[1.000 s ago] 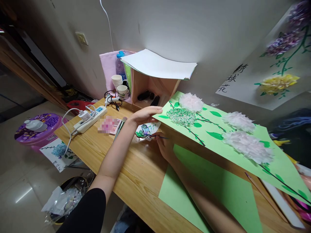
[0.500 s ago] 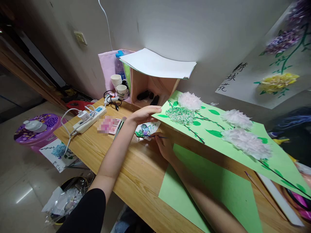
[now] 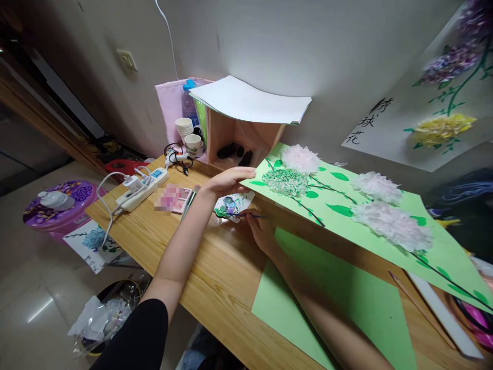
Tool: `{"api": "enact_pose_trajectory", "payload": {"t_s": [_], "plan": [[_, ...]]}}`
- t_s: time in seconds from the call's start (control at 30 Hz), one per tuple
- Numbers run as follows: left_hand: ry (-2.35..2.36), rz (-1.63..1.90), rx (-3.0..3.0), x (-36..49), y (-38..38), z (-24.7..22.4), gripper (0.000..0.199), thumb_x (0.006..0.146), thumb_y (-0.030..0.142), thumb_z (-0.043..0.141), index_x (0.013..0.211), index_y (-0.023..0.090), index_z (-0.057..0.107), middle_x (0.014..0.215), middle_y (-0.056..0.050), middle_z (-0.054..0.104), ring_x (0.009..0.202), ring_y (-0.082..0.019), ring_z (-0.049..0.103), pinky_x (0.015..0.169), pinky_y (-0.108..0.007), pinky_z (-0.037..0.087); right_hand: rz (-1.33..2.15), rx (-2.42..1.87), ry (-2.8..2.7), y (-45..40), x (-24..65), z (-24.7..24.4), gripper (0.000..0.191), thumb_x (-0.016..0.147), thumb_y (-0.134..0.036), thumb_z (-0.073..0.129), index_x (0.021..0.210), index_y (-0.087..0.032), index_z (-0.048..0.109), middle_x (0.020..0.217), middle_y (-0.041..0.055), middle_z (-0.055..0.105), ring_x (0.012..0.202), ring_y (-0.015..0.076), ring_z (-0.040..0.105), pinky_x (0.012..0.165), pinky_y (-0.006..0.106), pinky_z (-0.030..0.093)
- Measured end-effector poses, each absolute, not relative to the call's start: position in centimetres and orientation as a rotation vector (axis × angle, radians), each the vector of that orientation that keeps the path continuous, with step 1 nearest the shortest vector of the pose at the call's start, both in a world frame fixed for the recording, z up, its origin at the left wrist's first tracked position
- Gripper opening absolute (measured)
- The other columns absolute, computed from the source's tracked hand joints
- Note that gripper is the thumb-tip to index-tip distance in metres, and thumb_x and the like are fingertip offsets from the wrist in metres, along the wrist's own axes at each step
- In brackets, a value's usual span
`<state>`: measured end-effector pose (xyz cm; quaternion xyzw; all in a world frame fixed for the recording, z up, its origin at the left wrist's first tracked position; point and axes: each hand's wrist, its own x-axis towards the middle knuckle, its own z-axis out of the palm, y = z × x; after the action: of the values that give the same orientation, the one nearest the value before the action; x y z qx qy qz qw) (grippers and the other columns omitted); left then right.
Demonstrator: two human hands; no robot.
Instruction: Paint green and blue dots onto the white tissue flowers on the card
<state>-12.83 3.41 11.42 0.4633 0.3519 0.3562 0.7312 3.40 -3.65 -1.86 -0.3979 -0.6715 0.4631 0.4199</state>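
Observation:
My left hand grips the left edge of a light green sheet of paper, which is raised and tilted above the table. Raised tissue-like flowers stand on this sheet: several pale pink ones and one speckled with green, among painted leaves and stems. Below it, my right hand is closed around a thin paintbrush. The brush tip reaches over a white palette smeared with green, purple and grey-blue paint. A second green sheet lies flat under my right forearm.
On the wooden table are a power strip, a pink paint box and paper cups. Behind stands a box with white paper on top. At right lie a white strip and a thin stick.
Almost nothing differs. The right end of the raised flower sheet has shifted very slightly, while both hands and the brush stay nearly in place.

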Motion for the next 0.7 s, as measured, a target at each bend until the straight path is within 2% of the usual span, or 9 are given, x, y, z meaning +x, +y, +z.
{"api": "enact_pose_trajectory", "payload": {"t_s": [0.3,0.47,0.7], "plan": [[0.769,0.787,1.009,-12.90,3.35,11.55,0.028,0.073,0.025,0.079,0.098,0.012,0.076,0.094,-0.008,0.073,0.077,-0.011,0.061,0.062,-0.018,0.045,1.287,-0.966,-1.567,-3.43,3.36,-1.64,0.035,0.096,-0.051,0.045,0.103,-0.025,0.067,0.098,0.0046,0.075,0.097,0.0223,0.069,0.090,0.038,0.053],[0.742,0.783,1.004,-12.93,3.44,11.58,0.032,0.069,0.026,0.083,0.096,0.012,0.076,0.089,-0.007,0.072,0.072,-0.009,0.058,0.057,-0.016,0.041,1.237,-1.002,-1.497,-3.35,3.50,-1.33,0.031,0.094,-0.047,0.047,0.094,-0.025,0.069,0.086,0.0034,0.075,0.084,0.0208,0.068,0.077,0.034,0.053],[0.743,0.788,1.002,-12.90,3.38,11.57,0.034,0.068,0.027,0.083,0.097,0.011,0.075,0.088,-0.006,0.071,0.072,-0.009,0.057,0.059,-0.017,0.042,1.169,-1.031,-1.415,-2.96,3.66,-1.35,0.030,0.092,-0.045,0.046,0.087,-0.023,0.067,0.073,0.0020,0.072,0.066,0.0177,0.059,0.063,0.030,0.048]]}}
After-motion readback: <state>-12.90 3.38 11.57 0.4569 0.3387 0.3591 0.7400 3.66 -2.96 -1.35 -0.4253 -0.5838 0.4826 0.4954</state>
